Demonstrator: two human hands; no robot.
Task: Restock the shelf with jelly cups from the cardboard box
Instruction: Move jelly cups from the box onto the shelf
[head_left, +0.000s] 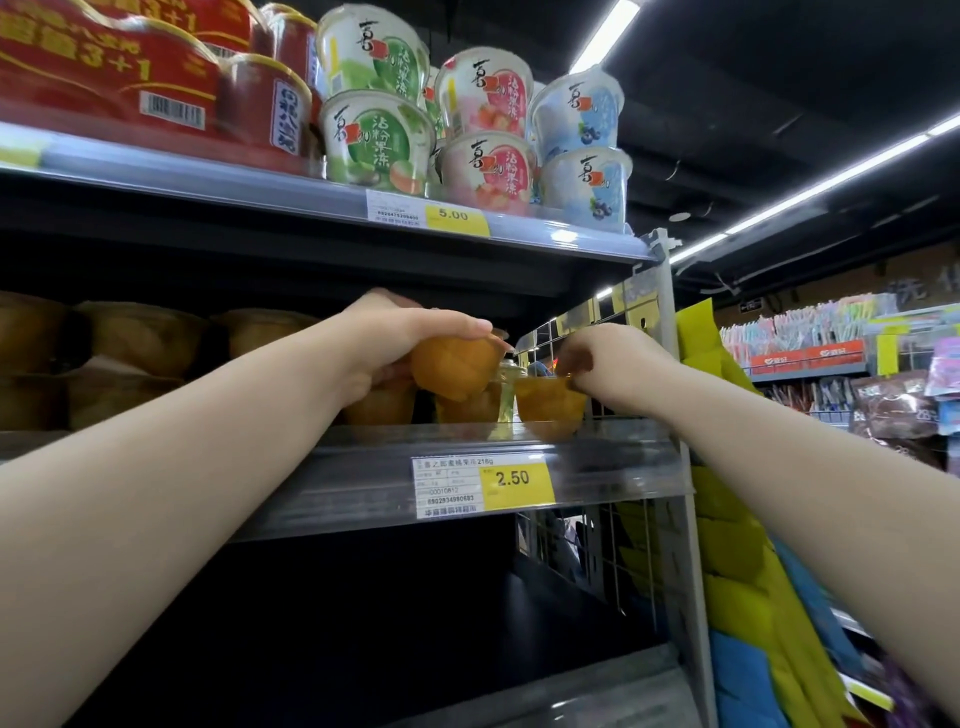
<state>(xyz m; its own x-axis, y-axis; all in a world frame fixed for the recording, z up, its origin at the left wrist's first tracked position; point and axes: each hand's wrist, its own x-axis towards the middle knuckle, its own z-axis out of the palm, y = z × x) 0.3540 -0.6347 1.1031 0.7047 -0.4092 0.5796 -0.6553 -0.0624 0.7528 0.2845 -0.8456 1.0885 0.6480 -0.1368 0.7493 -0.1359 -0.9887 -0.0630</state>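
My left hand (395, 332) grips an orange jelly cup (454, 366) from above and holds it over two other orange cups (382, 405) standing on the middle shelf (363, 483). My right hand (613, 358) pinches the rim of another orange jelly cup (548, 402) that stands at the shelf's right end, beside the wire side panel (602, 332). A 2.50 price tag (483, 486) sits on the shelf's front strip below the cups. The cardboard box is out of view.
Brown cups (140, 338) fill the left of the same shelf. Above, the top shelf (291, 200) carries green, pink and blue cups (478, 135) and red packs (119, 78). Yellow and blue packets (737, 519) hang at the right. The shelf below is dark.
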